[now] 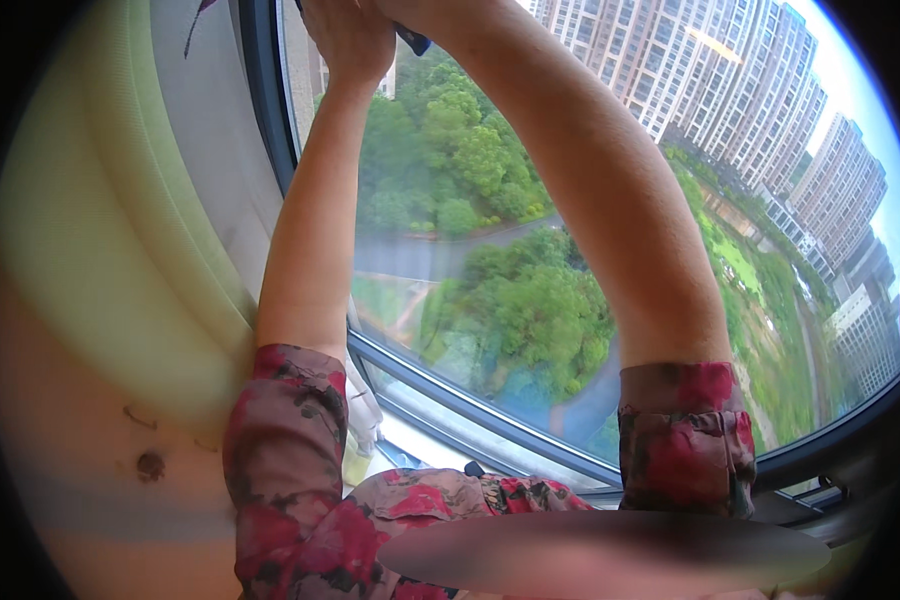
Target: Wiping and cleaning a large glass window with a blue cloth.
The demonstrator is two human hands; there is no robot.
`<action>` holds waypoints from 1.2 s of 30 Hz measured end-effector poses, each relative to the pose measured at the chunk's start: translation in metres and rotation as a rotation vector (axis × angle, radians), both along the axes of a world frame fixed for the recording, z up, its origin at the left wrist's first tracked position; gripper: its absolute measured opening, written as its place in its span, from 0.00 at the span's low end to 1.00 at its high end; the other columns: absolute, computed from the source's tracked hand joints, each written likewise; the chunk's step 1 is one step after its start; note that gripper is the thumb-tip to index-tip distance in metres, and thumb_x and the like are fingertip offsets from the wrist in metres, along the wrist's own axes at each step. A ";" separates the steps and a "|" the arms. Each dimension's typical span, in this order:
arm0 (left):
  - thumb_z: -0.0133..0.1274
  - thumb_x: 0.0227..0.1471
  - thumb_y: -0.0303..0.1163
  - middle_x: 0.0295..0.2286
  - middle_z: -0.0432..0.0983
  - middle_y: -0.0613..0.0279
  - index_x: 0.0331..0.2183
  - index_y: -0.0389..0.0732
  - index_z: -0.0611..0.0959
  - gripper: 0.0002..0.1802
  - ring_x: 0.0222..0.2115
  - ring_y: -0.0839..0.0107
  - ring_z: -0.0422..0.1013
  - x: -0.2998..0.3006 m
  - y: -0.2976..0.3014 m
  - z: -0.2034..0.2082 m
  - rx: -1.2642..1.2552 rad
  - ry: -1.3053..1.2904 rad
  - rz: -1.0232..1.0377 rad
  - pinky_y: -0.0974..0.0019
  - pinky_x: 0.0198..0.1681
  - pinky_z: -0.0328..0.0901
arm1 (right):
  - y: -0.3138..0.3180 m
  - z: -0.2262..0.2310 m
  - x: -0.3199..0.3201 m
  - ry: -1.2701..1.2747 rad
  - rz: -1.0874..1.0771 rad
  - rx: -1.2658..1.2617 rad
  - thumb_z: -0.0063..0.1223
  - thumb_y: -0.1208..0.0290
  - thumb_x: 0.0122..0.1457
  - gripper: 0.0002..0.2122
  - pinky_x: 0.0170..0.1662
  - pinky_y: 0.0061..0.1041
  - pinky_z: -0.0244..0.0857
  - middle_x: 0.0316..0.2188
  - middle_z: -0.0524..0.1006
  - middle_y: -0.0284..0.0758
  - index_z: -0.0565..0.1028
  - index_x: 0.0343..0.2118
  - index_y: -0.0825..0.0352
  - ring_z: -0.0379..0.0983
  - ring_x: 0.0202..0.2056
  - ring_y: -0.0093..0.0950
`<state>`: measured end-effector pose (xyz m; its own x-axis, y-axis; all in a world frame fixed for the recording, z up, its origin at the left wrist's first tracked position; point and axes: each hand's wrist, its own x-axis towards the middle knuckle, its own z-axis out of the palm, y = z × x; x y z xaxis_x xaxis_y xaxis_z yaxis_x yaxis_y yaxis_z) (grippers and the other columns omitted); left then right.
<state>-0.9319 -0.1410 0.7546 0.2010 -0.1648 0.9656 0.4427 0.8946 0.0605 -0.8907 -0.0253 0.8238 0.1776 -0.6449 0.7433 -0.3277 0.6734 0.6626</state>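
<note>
Both my arms, in rolled floral sleeves, reach up in front of a large window pane (450,270). My left hand (355,42) is raised at the top edge of the view, its fingers mostly cut off, so their state is hidden. Beside it, my right hand (420,10) is only partly in view and appears closed. From under its heel sticks out the rounded end of a dark blue, handle-like thing (414,40); the rest of that thing is hidden. Both hands are close together, near the upper left of the glass.
A dark window frame (263,85) runs along the left of the pane, with a sill (420,420) below. A pale yellow-green curtain (90,200) hangs at the left. Outside stand trees (515,320) and tall buildings (710,80). A blurred oval (610,555) covers the lower edge.
</note>
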 end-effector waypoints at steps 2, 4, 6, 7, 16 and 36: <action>0.33 0.61 0.54 0.61 0.40 0.36 0.62 0.33 0.50 0.40 0.63 0.43 0.39 0.004 0.001 -0.010 0.010 -0.006 0.048 0.48 0.65 0.38 | -0.003 -0.005 -0.003 0.011 -0.006 -0.004 0.44 0.63 0.58 0.17 0.65 0.41 0.40 0.56 0.66 0.45 0.74 0.48 0.61 0.53 0.62 0.40; 0.35 0.62 0.51 0.61 0.41 0.36 0.61 0.32 0.50 0.38 0.63 0.42 0.39 0.002 0.003 -0.017 0.018 -0.008 0.091 0.46 0.64 0.38 | -0.014 -0.013 -0.003 -0.039 0.027 0.008 0.43 0.63 0.59 0.16 0.65 0.42 0.40 0.57 0.65 0.45 0.75 0.47 0.61 0.52 0.62 0.40; 0.42 0.58 0.51 0.60 0.43 0.35 0.61 0.32 0.52 0.41 0.62 0.42 0.42 -0.010 -0.018 -0.037 0.047 -0.054 0.200 0.48 0.63 0.42 | -0.032 -0.032 -0.010 -0.070 -0.012 0.025 0.42 0.62 0.60 0.16 0.65 0.41 0.40 0.57 0.66 0.43 0.76 0.45 0.61 0.52 0.63 0.38; 0.45 0.57 0.52 0.60 0.45 0.35 0.61 0.32 0.52 0.42 0.62 0.42 0.44 -0.014 -0.032 -0.049 0.062 -0.074 0.256 0.49 0.63 0.44 | -0.041 -0.040 -0.008 -0.096 -0.027 0.047 0.42 0.62 0.60 0.16 0.65 0.41 0.40 0.57 0.66 0.42 0.76 0.45 0.62 0.52 0.63 0.37; 0.53 0.54 0.46 0.58 0.51 0.40 0.59 0.32 0.54 0.42 0.61 0.45 0.47 -0.004 -0.019 -0.164 0.184 -0.418 0.543 0.54 0.65 0.43 | -0.050 -0.136 0.003 -0.205 -0.018 0.207 0.48 0.65 0.56 0.12 0.62 0.38 0.45 0.51 0.72 0.41 0.79 0.39 0.61 0.58 0.59 0.39; 0.55 0.51 0.50 0.61 0.43 0.36 0.61 0.34 0.50 0.49 0.61 0.43 0.47 0.022 0.054 -0.119 0.135 -0.123 0.066 0.48 0.62 0.48 | 0.051 -0.100 0.028 0.038 -0.113 0.138 0.56 0.67 0.53 0.15 0.64 0.39 0.47 0.53 0.71 0.42 0.74 0.44 0.60 0.62 0.58 0.37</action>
